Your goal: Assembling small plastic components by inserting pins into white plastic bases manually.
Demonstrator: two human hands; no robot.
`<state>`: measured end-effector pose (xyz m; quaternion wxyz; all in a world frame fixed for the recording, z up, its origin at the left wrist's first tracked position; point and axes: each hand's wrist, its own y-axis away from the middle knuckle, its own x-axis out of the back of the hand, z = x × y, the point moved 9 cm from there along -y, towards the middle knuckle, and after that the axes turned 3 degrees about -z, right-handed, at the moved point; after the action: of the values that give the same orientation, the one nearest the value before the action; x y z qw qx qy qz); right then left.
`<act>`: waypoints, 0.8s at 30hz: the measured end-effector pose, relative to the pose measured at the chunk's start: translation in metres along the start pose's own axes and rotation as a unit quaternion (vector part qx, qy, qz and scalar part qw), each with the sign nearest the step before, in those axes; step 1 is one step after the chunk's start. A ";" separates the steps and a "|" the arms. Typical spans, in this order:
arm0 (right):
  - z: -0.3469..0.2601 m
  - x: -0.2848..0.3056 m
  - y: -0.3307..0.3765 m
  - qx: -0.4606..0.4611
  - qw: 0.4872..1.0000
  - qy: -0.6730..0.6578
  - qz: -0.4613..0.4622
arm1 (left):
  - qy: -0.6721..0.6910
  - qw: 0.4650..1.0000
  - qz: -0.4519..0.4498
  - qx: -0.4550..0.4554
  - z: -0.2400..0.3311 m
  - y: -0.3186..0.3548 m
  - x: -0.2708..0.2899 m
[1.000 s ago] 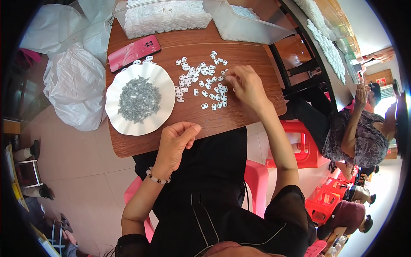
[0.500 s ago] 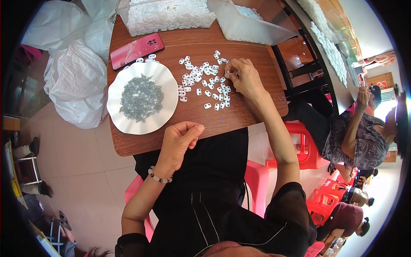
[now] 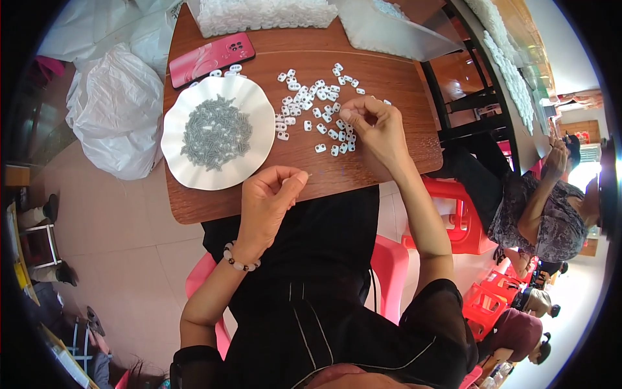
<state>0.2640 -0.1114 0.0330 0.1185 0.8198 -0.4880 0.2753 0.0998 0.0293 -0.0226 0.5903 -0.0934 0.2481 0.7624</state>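
My left hand (image 3: 269, 204) hovers over the near edge of the table, thumb and forefinger pinched together. A tiny thin tip sticks out of the pinch, too small to name. To the right, my right hand (image 3: 381, 133) is closed with thumb and forefinger together, at the right side of the scattered white two-holed pieces (image 3: 301, 97). Whatever its fingertips hold is hidden. Left of the pieces stands a white wavy-rimmed plate (image 3: 262, 120) bearing a heap of small grey rod-shaped pieces (image 3: 217, 136).
A pink phone (image 3: 210, 59) lies behind the plate on the brown wooden table (image 3: 382, 68). Clear bins of white pieces (image 3: 265, 14) stand at the far edge. A white plastic bag (image 3: 116, 117) is at the left. Other people sit on the right, near red stools (image 3: 460, 217).
The view has shifted slightly, so the table appears higher. My right hand has drawn nearer to me from among the white pieces, its fingers more curled. My left hand keeps its pinch.
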 end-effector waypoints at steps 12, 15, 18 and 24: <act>-0.020 -0.043 0.071 -0.105 0.957 -0.241 -0.118 | 0.002 0.999 -0.029 0.029 -0.002 0.002 -0.005; -0.026 -0.039 0.075 -0.121 0.959 -0.226 -0.122 | 0.005 0.999 -0.036 0.039 -0.003 0.002 -0.006; -0.031 -0.036 0.074 -0.110 0.967 -0.190 -0.126 | 0.002 0.998 -0.047 0.044 -0.003 0.003 -0.008; -0.036 -0.037 0.076 -0.096 0.968 -0.199 -0.119 | 0.006 0.997 -0.055 0.046 -0.005 0.002 -0.009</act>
<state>0.1726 -0.1054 0.0362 0.1289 0.8950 -0.4250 0.0423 0.0991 0.0188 -0.0227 0.6334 -0.0839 0.2810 0.7161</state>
